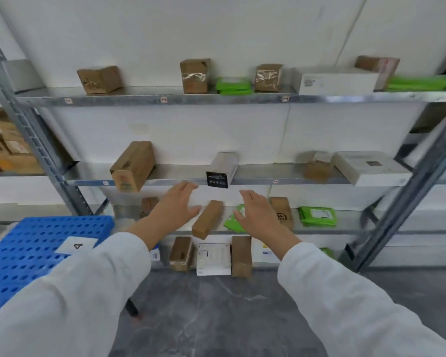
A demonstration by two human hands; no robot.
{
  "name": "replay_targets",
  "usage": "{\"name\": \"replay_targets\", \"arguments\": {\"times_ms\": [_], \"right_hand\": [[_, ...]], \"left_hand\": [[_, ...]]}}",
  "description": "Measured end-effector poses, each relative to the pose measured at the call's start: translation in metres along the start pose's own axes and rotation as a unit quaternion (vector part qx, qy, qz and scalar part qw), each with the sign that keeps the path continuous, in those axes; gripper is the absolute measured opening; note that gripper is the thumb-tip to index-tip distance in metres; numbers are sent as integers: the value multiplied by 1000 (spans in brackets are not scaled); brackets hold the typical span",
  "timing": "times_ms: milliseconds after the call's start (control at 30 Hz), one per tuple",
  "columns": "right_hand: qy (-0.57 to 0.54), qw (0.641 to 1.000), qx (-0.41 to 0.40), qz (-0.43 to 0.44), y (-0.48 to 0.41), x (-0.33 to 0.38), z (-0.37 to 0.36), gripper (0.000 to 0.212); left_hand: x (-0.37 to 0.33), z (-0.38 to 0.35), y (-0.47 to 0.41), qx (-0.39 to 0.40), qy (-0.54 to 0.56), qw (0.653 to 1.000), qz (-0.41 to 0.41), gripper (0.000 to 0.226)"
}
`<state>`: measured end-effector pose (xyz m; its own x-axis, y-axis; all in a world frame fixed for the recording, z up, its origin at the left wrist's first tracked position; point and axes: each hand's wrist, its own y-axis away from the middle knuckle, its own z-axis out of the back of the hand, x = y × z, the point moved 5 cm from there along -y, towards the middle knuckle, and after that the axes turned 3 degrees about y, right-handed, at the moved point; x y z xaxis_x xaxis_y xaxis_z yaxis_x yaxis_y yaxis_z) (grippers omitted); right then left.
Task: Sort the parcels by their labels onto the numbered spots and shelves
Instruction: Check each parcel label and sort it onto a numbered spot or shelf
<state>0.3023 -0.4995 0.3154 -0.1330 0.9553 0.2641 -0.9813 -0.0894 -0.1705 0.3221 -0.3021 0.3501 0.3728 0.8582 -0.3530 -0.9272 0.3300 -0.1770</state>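
A metal shelf rack [255, 99] with small numbered tags on its edges holds brown boxes, white boxes and green mailers on several levels. My left hand [177, 204] and my right hand [259, 211] reach forward in white sleeves, both empty with fingers spread. Between them a long brown box [207, 219] lies on the third shelf down, jutting over the edge; neither hand touches it. Just above, a grey box with a black end [220, 170] hangs over the second shelf's edge. A green mailer [233, 222] lies partly behind my right hand.
A blue perforated pallet [29, 251] with a white card marked 4 [76, 245] stands at the left. More cardboard boxes [5, 150] are stacked on the far left. The bottom shelf holds brown and white parcels [213, 255]. Dark grey floor [216, 318] lies below.
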Motion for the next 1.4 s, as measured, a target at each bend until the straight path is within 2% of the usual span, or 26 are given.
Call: {"name": "replay_targets", "arguments": {"times_ms": [367, 533, 767, 1033, 1267, 1400], "right_hand": [[7, 997, 28, -67, -37, -47, -34, 61], [12, 996, 56, -75, -78, -43, -60, 59], [5, 994, 82, -65, -140, -21, -92, 59], [5, 991, 119, -60, -174, -4, -136, 60], [-14, 988, 152, -18, -209, 7, -173, 58], [-12, 980, 200, 11, -238, 6, -208, 59]], "left_hand": [[-4, -65, -63, 82, 5, 995, -57, 47], [28, -77, -88, 87, 45, 994, -49, 55], [97, -88, -135, 111, 48, 992, 23, 56], [153, -119, -154, 130, 48, 989, 51, 61], [186, -140, -168, 135, 60, 985, 87, 59], [205, -155, -183, 133, 66, 981, 122, 57]]}}
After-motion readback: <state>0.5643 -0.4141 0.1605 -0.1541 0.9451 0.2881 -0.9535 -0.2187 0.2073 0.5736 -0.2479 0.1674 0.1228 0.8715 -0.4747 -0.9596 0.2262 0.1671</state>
